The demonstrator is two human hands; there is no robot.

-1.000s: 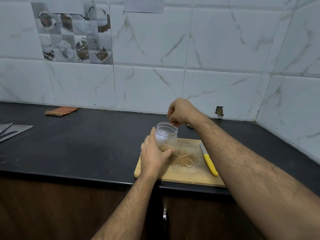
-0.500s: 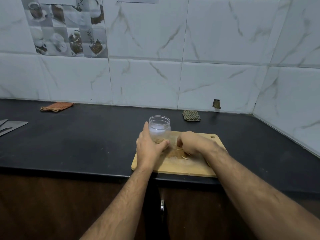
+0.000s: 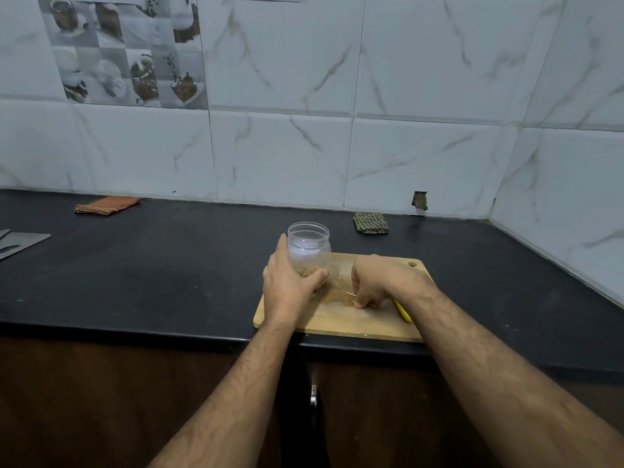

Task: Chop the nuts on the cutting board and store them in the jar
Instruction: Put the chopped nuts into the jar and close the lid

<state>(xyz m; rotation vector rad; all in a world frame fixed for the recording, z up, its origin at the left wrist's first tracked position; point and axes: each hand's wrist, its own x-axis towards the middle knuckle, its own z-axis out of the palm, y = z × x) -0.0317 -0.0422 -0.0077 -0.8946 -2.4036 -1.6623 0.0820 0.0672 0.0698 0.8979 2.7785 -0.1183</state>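
- Since the frame one second earlier, the right hand point(image 3: 385, 282) has been brought down from above the mouth of the jar point(image 3: 309, 246) to the cutting board point(image 3: 341, 319); little change is seen against the frame half a second back.
- The jar, clear and lidless, is seen upright at the board's 10 o'clock corner, with a thin layer of chopped nuts visible at its bottom.
- The left hand point(image 3: 288, 285) is wrapped round the jar's lower wall from the 9 o'clock side, its grip clamped on the jar with the thumb lying across the front.
- The right hand's fingers are curled together, tips down at the pile of chopped nuts point(image 3: 337, 295) in the board's middle; whether nuts are actually pinched cannot be told.
- A few pale slivers are seen just beside the fingertips.
- A yellow-handled knife point(image 3: 403, 312) lies at the board's 3 o'clock side, mostly hidden under the right wrist.
- The board rests at the front edge of the black surface point(image 3: 169, 275).
- An orange cloth point(image 3: 106, 205) lies toward 10 o'clock by the wall, a dark checked cloth point(image 3: 370, 223) toward 1 o'clock.
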